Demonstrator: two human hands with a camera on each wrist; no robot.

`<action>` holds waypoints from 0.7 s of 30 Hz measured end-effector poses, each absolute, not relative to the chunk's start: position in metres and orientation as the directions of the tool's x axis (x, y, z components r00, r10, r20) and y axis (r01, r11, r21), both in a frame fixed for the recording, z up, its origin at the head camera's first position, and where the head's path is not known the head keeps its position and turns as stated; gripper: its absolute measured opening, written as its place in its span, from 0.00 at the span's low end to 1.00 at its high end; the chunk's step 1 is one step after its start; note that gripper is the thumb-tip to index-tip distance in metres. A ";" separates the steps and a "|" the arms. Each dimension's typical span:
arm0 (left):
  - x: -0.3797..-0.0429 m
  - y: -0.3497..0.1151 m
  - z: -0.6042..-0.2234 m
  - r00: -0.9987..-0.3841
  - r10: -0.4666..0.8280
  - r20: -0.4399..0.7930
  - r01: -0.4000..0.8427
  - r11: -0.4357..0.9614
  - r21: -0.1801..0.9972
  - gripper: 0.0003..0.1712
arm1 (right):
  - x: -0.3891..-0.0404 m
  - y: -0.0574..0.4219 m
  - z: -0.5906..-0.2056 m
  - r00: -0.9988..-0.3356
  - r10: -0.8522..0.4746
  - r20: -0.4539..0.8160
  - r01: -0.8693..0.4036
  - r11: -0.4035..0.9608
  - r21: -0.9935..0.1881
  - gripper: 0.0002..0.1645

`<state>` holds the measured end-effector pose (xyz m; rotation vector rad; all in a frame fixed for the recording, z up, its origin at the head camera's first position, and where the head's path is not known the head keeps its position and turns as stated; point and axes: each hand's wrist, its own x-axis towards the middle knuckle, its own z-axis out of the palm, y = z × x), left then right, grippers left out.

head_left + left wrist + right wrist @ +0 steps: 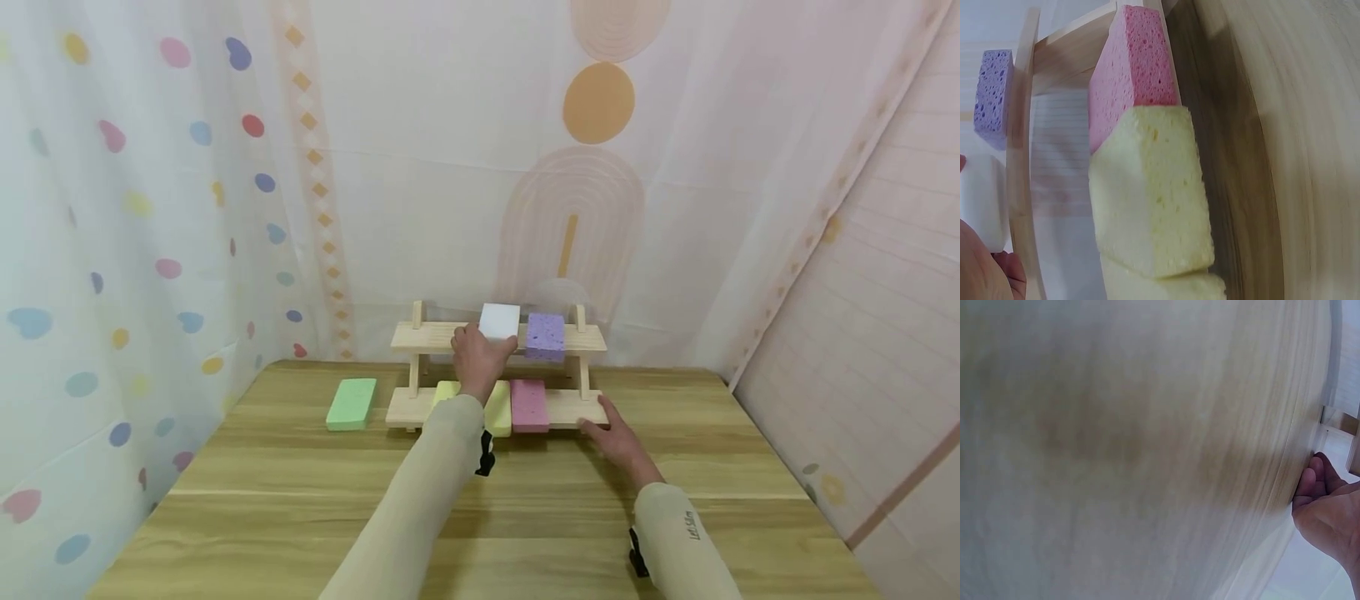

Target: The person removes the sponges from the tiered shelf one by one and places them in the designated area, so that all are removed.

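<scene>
With fingers and thumb on opposite sides, my left hand [480,358] grips a white block-shaped sponge [500,320] at the upper board of a two-tier wooden shelf [427,336]. A purple sponge [545,336] stands just right of it on that board. My right hand [618,442] holds the right end of the lower board, thumb at the front edge and fingers round the side. On the lower board a pink sponge [529,407] leans beside two yellow sponges [1154,194], which my left forearm partly hides in the head view.
A green sponge [352,404] lies on the wooden table [555,517], left of the shelf. Patterned curtains [420,183] hang behind the table and at both sides.
</scene>
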<state>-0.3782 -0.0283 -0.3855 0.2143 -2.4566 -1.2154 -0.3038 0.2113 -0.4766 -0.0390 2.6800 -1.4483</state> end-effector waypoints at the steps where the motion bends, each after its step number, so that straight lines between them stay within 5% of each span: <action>1: -0.378 -0.029 -0.385 -0.913 -0.300 0.277 0.041 0.606 0.794 0.44 | -0.304 0.212 -0.477 -0.995 -0.068 -0.071 0.021 0.554 -0.832 0.50; 21: -0.375 -0.075 -0.370 -0.904 -0.242 0.352 0.155 0.583 0.798 0.44 | -0.309 0.229 -0.477 -0.995 -0.089 -0.042 -0.017 0.581 -0.813 0.50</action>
